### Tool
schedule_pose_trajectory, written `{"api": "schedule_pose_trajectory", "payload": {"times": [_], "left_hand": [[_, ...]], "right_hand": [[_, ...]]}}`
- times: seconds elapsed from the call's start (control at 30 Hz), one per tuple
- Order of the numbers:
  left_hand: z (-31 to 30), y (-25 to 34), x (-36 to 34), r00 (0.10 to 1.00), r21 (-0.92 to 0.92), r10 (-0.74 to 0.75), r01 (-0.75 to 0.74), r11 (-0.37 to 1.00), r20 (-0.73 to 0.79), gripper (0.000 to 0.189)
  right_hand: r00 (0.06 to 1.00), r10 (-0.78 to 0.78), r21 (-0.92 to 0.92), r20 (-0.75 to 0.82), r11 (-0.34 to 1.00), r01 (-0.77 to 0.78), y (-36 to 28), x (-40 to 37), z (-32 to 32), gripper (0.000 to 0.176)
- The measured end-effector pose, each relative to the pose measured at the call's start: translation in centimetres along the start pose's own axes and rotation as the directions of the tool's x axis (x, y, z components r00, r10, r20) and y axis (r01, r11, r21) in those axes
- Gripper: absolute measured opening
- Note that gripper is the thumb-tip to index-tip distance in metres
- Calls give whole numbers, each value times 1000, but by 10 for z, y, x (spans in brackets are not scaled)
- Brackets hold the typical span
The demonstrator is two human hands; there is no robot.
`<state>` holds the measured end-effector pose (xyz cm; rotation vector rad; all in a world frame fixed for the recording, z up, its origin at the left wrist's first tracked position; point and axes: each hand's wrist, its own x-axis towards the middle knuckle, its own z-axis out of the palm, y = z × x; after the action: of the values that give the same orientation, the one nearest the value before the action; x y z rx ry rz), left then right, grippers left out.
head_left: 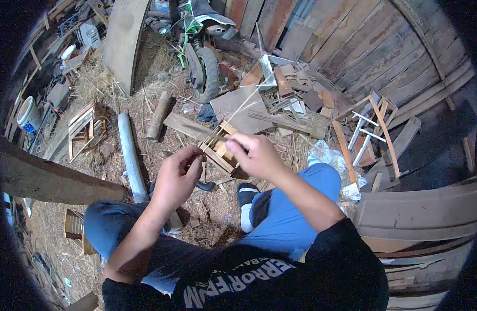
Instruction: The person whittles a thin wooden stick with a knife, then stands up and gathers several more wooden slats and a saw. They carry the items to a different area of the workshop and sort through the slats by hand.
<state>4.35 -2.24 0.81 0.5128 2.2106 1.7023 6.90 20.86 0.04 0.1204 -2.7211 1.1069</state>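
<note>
- Left hand is clamping the left edge of the slat frame, steadying it.
- Right hand is pinching a thin strip, holding it taut over the frame top for alignment.
- Frame is sitting mid-air between both hands, above the straw floor.

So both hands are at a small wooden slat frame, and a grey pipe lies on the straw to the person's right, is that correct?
Not quite. The grey pipe lies on the straw to the person's left, beside the left knee, as the head view shows. The rest holds: the left hand and the right hand are both at the small wooden slat frame.
</note>
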Motion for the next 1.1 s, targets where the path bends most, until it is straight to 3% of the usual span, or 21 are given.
{"api": "schedule_pose_trajectory", "payload": {"times": [0.03, 0.13, 0.2, 0.23, 0.33, 0.37, 0.5, 0.6, 0.73, 0.77, 0.87, 0.9, 1.0, 1.03, 1.1], "left_hand": [[-1, -2, 1, 1000, 0, 10, -10, 1000, 7, 13], [1, -5, 0, 1000, -77, -7, 9, 997, 25, 12], [3, -3, 0, 1000, -111, -4, 4, 994, 5, 12], [2, 0, 3, 1000, -124, 2, 0, 992, 15, 12], [-1, 4, 2, 998, -155, -15, 24, 988, 62, 12], [0, 5, 2, 999, -146, 14, -8, 989, 38, 12], [2, 5, 0, 998, -220, -47, 52, 974, 29, 14], [-3, 6, 1, 996, -175, -50, 62, 983, 71, 15], [-3, -1, 0, 997, -196, -20, 35, 980, 79, 14], [-3, 0, 1, 997, -198, -22, 36, 979, 73, 14], [-2, 0, -2, 996, -207, -54, 69, 976, 75, 13], [-2, 2, -4, 995, -221, -63, 78, 972, 74, 12], [-6, 0, -1, 990, -187, -35, 60, 981, 134, 11], [-6, -1, 0, 989, -206, -39, 68, 976, 141, 11], [-7, 0, -1, 987, -218, -59, 91, 972, 151, 12]], "right_hand": [[998, 31, -43, 54, 999, -29, -8, -2, -3, 26], [994, 23, 30, -110, 999, -20, 17, 12, 1, 22], [957, -248, -112, -150, 966, 233, 3, -2, 10, 19], [950, -301, -132, -78, 948, 290, -9, -5, 10, 17], [987, -141, -164, -71, 978, 128, 0, 4, 6, 16], [981, -54, -45, -186, 998, 46, 2, 9, 4, 17], [949, -304, -146, -81, 946, 290, -8, -4, 9, 21], [993, 38, -48, -115, 998, -44, 6, 14, -6, 20], [950, -304, -158, -76, 944, 289, -3, -4, 7, 25], [954, -287, -146, -85, 951, 273, -5, -4, 9, 25], [982, 31, -1, -186, 1000, -32, 20, 19, -2, 22], [983, 125, -53, -136, 990, -134, 16, 22, -14, 19], [946, -274, -91, -173, 961, 262, 16, 4, 6, 20], [963, -265, -143, -55, 956, 256, -5, -2, 2, 19], [976, -171, -55, -135, 985, 165, 10, 6, 7, 19]]}}
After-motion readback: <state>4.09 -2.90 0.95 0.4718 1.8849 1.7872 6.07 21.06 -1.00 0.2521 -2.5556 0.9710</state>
